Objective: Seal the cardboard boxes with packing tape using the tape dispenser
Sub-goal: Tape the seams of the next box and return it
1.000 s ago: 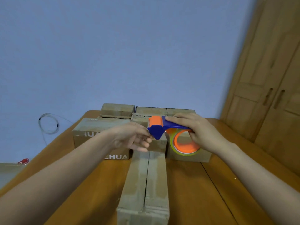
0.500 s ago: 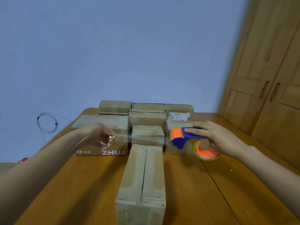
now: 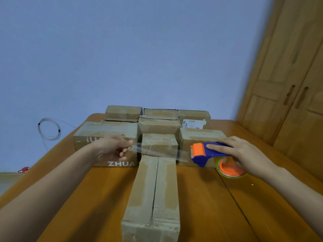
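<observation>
A long narrow cardboard box [image 3: 153, 193] lies lengthwise in front of me on the wooden table [image 3: 90, 203], its two top flaps meeting at a centre seam. My right hand [image 3: 244, 154] grips the blue and orange tape dispenser [image 3: 206, 153], with the tape roll [image 3: 230, 169] hanging below it, to the right of the box's far end. My left hand [image 3: 111, 149] pinches the free end of a clear tape strip [image 3: 157, 151]. The strip stretches between both hands, above the box's far end.
Several more cardboard boxes stand at the back of the table, among them one marked ZHUA [image 3: 106, 142] on the left and one [image 3: 197, 138] behind the dispenser. A wooden wardrobe [image 3: 288, 95] fills the right side. A coiled cable [image 3: 49, 129] hangs on the blue wall.
My hands have drawn apart, left hand going left and the dispenser going right, pulling out a strip of clear tape between them over the box's far end.
</observation>
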Demonstrator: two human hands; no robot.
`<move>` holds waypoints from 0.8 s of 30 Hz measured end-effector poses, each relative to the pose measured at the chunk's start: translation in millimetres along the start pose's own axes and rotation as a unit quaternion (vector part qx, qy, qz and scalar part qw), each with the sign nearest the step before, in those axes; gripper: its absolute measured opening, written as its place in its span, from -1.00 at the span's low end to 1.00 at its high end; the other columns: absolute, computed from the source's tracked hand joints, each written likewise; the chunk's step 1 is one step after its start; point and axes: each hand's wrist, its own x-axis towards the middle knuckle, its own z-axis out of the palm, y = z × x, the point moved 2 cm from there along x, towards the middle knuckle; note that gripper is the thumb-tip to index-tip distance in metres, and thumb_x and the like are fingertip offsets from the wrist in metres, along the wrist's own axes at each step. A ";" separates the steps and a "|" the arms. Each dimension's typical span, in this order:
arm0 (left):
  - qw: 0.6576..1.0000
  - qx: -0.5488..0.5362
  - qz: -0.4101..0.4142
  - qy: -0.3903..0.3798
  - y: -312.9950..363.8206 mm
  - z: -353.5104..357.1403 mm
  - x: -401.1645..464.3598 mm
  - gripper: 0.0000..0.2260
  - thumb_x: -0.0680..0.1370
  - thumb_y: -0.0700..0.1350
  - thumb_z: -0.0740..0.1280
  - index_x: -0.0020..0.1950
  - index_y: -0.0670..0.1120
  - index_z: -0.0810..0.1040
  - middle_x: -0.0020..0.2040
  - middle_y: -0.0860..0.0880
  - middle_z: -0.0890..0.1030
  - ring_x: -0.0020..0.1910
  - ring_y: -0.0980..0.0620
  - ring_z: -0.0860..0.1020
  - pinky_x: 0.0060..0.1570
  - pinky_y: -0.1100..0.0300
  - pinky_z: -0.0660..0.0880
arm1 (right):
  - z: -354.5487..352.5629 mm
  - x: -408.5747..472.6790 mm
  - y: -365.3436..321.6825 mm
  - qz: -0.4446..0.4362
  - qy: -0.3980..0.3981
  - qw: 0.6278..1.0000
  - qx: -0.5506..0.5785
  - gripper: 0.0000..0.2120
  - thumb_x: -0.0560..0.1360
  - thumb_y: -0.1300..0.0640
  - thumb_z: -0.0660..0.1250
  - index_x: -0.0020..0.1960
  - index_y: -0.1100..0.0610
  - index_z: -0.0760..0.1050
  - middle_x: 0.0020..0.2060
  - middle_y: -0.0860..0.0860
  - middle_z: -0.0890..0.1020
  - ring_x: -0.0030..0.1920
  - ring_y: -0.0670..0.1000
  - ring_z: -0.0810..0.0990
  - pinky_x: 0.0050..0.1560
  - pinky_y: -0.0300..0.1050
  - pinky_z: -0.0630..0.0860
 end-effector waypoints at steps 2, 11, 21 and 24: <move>0.999 0.020 0.010 0.026 -2.6 2.3 3.0 -0.75 0.60 -0.16 0.26 -0.26 -0.22 0.48 -0.45 -0.04 0.43 -0.46 0.07 0.42 -0.41 0.23 0.54 | 1.0 -0.4 -0.5 -0.007 0.003 1.000 -0.016 -0.07 0.06 0.37 0.64 0.33 -0.06 0.40 0.06 0.07 0.65 -0.06 0.12 0.65 -0.29 -0.13 0.56; 0.993 0.039 0.005 0.107 -9.9 8.1 10.9 -0.72 0.63 -0.18 0.23 -0.28 -0.20 0.41 -0.46 -0.06 0.33 -0.50 0.04 0.31 -0.49 0.21 0.47 | 10.9 -0.5 0.0 -0.009 -0.006 1.000 -0.011 -0.03 0.08 0.37 0.62 0.38 -0.09 0.33 0.11 0.06 0.63 -0.01 0.11 0.63 -0.25 -0.11 0.56; 0.995 0.035 0.032 0.089 -20.2 9.9 12.0 -0.70 0.64 -0.18 0.21 -0.30 -0.18 0.39 -0.43 -0.05 0.30 -0.46 0.04 0.28 -0.47 0.26 0.44 | 15.0 -4.9 -5.2 0.013 0.001 1.000 -0.003 -0.04 0.07 0.28 0.67 0.36 -0.08 0.34 0.08 0.06 0.64 -0.03 0.11 0.64 -0.25 -0.09 0.57; 0.996 0.031 0.036 0.077 -27.5 8.1 13.2 -0.70 0.64 -0.17 0.21 -0.29 -0.18 0.40 -0.44 -0.04 0.31 -0.47 0.06 0.30 -0.46 0.27 0.45 | 22.1 -11.5 -10.6 0.023 -0.008 1.000 0.014 -0.04 0.07 0.31 0.66 0.37 -0.08 0.35 0.09 0.05 0.63 -0.02 0.11 0.64 -0.22 -0.08 0.58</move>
